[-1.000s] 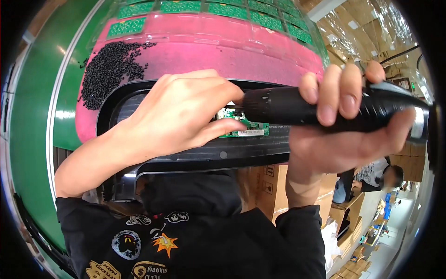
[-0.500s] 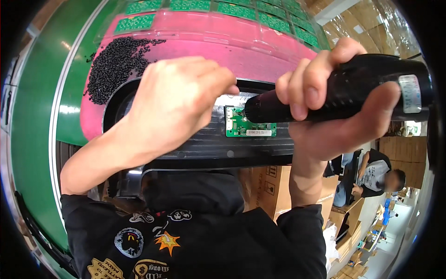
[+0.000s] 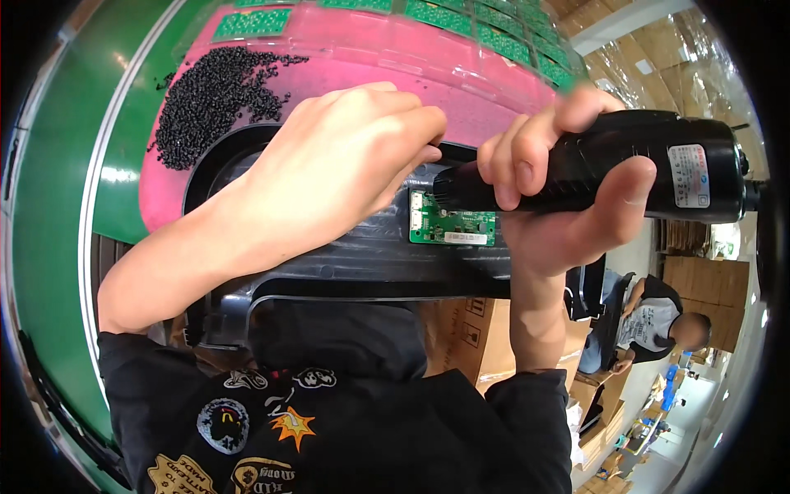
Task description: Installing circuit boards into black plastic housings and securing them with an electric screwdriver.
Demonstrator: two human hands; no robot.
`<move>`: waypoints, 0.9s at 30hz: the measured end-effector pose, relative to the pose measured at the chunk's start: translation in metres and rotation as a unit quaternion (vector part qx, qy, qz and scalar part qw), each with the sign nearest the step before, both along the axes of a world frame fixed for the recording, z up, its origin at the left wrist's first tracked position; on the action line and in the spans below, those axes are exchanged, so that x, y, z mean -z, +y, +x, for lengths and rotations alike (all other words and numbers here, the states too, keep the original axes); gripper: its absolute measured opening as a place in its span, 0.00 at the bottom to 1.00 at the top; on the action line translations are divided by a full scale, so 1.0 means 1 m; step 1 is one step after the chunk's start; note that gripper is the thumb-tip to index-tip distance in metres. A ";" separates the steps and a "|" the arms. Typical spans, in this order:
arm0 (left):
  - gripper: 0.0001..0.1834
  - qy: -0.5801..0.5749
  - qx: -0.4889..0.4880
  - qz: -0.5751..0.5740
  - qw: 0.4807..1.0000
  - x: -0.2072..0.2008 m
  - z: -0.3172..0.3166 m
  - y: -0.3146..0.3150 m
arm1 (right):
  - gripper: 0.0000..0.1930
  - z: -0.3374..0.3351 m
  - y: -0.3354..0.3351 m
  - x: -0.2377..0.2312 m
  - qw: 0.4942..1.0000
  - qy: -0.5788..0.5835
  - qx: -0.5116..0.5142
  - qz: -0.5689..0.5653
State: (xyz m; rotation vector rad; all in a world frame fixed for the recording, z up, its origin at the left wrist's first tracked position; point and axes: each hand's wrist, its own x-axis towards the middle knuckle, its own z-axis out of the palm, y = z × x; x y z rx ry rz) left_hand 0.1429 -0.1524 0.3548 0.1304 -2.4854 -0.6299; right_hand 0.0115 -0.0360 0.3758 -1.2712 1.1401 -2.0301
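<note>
My right hand [image 3: 568, 177] is wrapped round a black electric screwdriver [image 3: 650, 169], its nose pointing left over a small green circuit board [image 3: 451, 229]. Whether the bit touches the board cannot be seen, since the nose covers that spot. The board has white connectors at its left edge and lies on a long black plastic housing [image 3: 329, 267]. My left hand [image 3: 354, 156] hovers over the housing, left of the screwdriver's nose, with its fingers curled together. Its fingertips are mostly hidden, and anything between them is too small to make out.
A pile of small black screws [image 3: 218, 103] lies on a pink mat [image 3: 354, 66]. Beyond it, clear trays hold several green circuit boards [image 3: 436, 18]. Cardboard boxes [image 3: 457, 329] stand below the work. Another person [image 3: 654, 321] sits at the right.
My left hand has shifted slightly right, its fingers still curled. The screwdriver's rear end has moved left in the picture; its nose remains over the board. The whole view has shifted a little.
</note>
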 end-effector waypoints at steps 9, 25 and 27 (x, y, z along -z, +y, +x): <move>0.07 -0.023 0.009 0.019 1.000 0.007 -0.001 -0.003 | 0.33 0.007 -0.004 0.003 0.993 0.095 0.011 0.063; 0.10 0.041 0.161 0.036 0.986 0.011 -0.006 0.002 | 0.34 0.002 0.037 -0.032 0.989 -0.023 -0.066 -0.130; 0.09 0.011 0.155 0.017 0.988 0.010 -0.004 0.002 | 0.34 0.002 0.035 -0.030 0.988 -0.005 -0.076 -0.135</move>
